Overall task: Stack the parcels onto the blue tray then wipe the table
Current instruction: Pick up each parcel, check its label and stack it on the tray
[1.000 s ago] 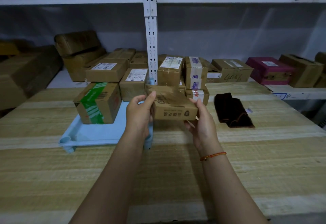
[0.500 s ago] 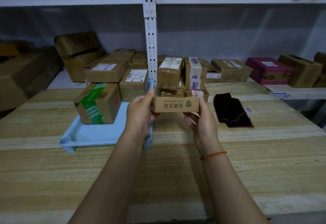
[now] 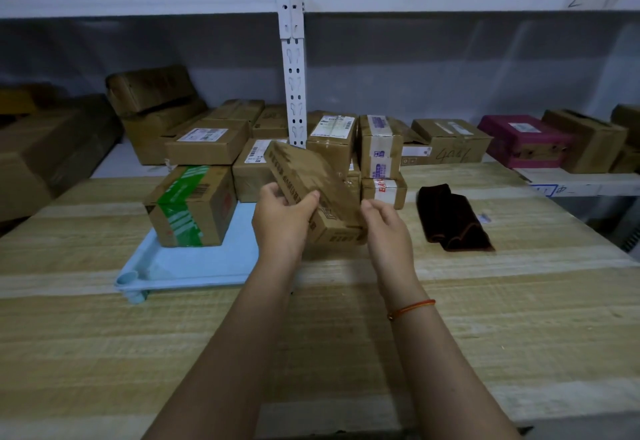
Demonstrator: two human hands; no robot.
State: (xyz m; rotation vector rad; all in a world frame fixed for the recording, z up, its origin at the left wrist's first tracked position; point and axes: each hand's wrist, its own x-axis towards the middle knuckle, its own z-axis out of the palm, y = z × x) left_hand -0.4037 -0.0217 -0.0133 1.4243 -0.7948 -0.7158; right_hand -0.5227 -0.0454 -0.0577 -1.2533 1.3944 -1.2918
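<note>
**Flat parcel held tilted above the tray's right edge**

Two bare forearms reach forward over the wooden table (image 3: pixel 485 318), the right wrist wearing a thin orange cord bracelet (image 3: pixel 412 308). The left hand (image 3: pixel 282 221) grips the flat brown parcel (image 3: pixel 311 187) at its near-left edge, thumb on the top face and fingers curled beneath. The right hand (image 3: pixel 388 228) sits at the parcel's near-right corner with fingers loosely curled; whether it actually grips the box or only touches it cannot be told.

The parcel is in the air, over the right edge of the blue tray (image 3: pixel 194 266). Its broad face is tipped up toward the camera, and its long axis runs from far-left and high to near-right and low, the printed end face pointing down at the near right.

One parcel stands on the tray: a box with green tape (image 3: pixel 192 206), at the tray's far-left part. To the right of the hands one dark folded cloth (image 3: pixel 450 218) lies on the table.

Behind the held parcel about five more brown boxes cluster at the table's far edge, one small box with red lettering (image 3: pixel 383 190) among them. Farther back, shelf boxes include a single magenta box (image 3: pixel 523 140).
</note>
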